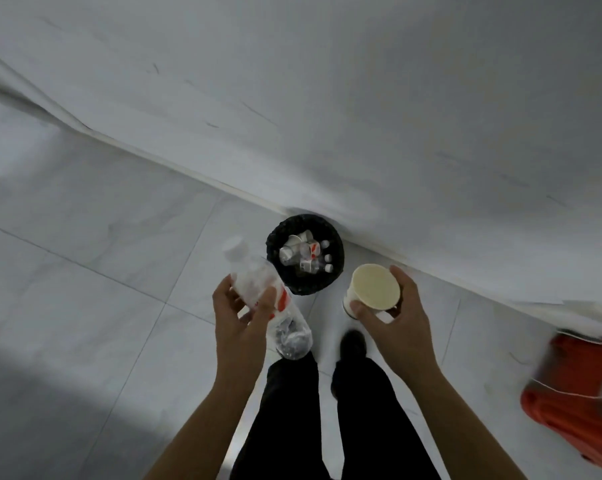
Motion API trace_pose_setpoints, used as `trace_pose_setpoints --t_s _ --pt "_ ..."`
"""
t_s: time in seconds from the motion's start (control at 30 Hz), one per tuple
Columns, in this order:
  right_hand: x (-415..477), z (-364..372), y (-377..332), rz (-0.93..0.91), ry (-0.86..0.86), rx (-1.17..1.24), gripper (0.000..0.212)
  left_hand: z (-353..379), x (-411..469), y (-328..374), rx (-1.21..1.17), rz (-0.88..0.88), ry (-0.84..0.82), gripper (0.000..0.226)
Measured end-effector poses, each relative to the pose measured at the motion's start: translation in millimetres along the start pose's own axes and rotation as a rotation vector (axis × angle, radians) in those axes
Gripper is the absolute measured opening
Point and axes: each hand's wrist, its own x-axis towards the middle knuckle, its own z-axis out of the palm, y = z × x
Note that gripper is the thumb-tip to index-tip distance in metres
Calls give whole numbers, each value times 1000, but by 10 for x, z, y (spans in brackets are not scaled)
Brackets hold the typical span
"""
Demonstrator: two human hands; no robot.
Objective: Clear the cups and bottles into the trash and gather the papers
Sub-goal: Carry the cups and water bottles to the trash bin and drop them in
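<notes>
My left hand [240, 317] grips a clear plastic bottle [258, 282] with a white cap and a red-and-white label, tilted with its cap toward the upper left. My right hand [393, 313] holds a cream paper cup [374, 287] by its side, the open mouth facing up at me. Just ahead, between the two hands, a black-lined trash bin [275, 244] stands on the floor against the wall. Several bottles and paper cups lie inside it. Both hands hover short of the bin's rim.
White tiled floor [102, 271] spreads to the left. A white wall [361, 116] runs diagonally behind the bin. An orange object [576, 393] sits at the right edge. My dark trouser legs [327, 410] and a shoe [353, 342] are below the hands.
</notes>
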Motion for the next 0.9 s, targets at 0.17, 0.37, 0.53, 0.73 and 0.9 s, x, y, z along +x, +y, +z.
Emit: trace_pose_setpoints --t_s 0.17,0.37,0.53,0.73,0.9 --pt "1346 807 1066 118 -24 -65 86 587 1309 -1220 7 -181 132 57" --pt "2901 1758 2267 117 -96 -195 93 1270 2489 -2827 181 -241 183 63" --pt "3706 2271 2917 31 -170 -367 100 1620 3110 -3687 331 -251 204 73" --pt "3733 2259 2951 98 -277 -377 119 1715 3189 -3609 367 -256 138 91" --pt "3121 1799 2353 -14 -269 -428 80 1278 2550 -2885 481 -168 115 77"
